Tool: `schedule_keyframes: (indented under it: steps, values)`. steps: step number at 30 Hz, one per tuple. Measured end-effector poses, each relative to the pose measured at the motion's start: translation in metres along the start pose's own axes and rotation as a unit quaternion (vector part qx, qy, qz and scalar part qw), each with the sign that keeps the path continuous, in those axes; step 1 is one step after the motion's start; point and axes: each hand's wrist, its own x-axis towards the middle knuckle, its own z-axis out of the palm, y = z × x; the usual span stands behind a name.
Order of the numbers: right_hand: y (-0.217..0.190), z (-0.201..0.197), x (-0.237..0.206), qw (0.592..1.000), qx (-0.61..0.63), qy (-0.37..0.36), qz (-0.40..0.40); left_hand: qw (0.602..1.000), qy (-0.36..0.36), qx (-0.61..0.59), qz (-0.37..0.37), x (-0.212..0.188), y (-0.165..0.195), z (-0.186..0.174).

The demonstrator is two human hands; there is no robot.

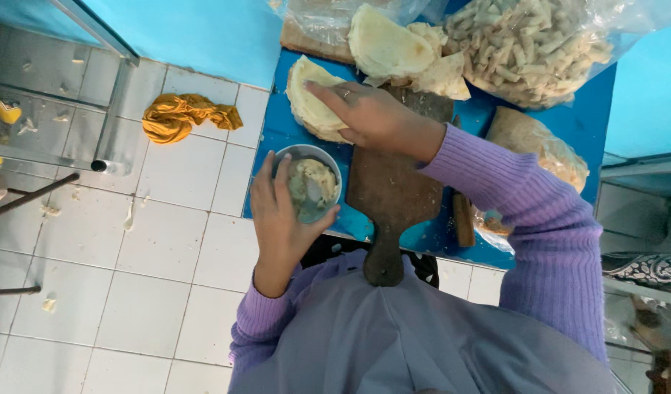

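- The left hand (277,219) wraps around a small round metal bowl (307,191), fingers along its far side and thumb at the near rim — a closed grip that holds the bowl at the near edge of the blue table (295,135).
- The bowl holds a pale, greenish filling, with what looks like a spoon lying in it.
- The right hand (372,117) lies flat, fingers stretched out, pressing on a folded pale dough wrapper (306,98); it clasps nothing, only rests on top.
- That wrapper sits on the table just beyond the bowl, touching the left edge of a dark wooden cutting board (390,190).
- The board's handle points toward the person, over the table's near edge.
- More wrappers (390,47) are piled farther back, beside a clear bag of pale cut pieces (525,47).
- A crumpled yellow cloth (182,115) lies on the white tiled floor (153,292), well apart from the table.
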Motion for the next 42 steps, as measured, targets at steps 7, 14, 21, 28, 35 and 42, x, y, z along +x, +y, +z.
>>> schedule_keyframes:
  steps: [7, 14, 21, 28, 35, 42]
  values:
    - [0.021, 0.014, 0.000, 0.995, -0.030, -0.070, 0.056, 1.000, -0.018, -0.007, 0.015, 0.005, -0.008, -0.008]
    - [0.069, -0.007, -0.012, 0.914, 0.357, 0.149, 0.117, 0.994, -0.017, -0.103, 0.018, 0.012, -0.011, -0.035]
    - [0.030, -0.062, -0.069, 0.741, 0.617, 0.087, 0.251, 0.971, -0.008, -0.235, 0.043, 0.021, 0.043, -0.030]
    - [-0.046, -0.095, -0.154, 0.753, 0.597, -0.061, 0.268, 0.897, -0.119, -0.424, 0.038, 0.029, 0.104, 0.032]
    - [-0.050, -0.106, -0.223, 0.802, 0.546, -0.068, 0.235, 0.879, -0.292, -0.374, -0.035, 0.017, 0.124, 0.084]
    - [-0.017, -0.096, -0.249, 0.910, 0.305, 0.047, 0.278, 0.959, -0.153, -0.203, 0.125, 0.040, 0.144, 0.105]
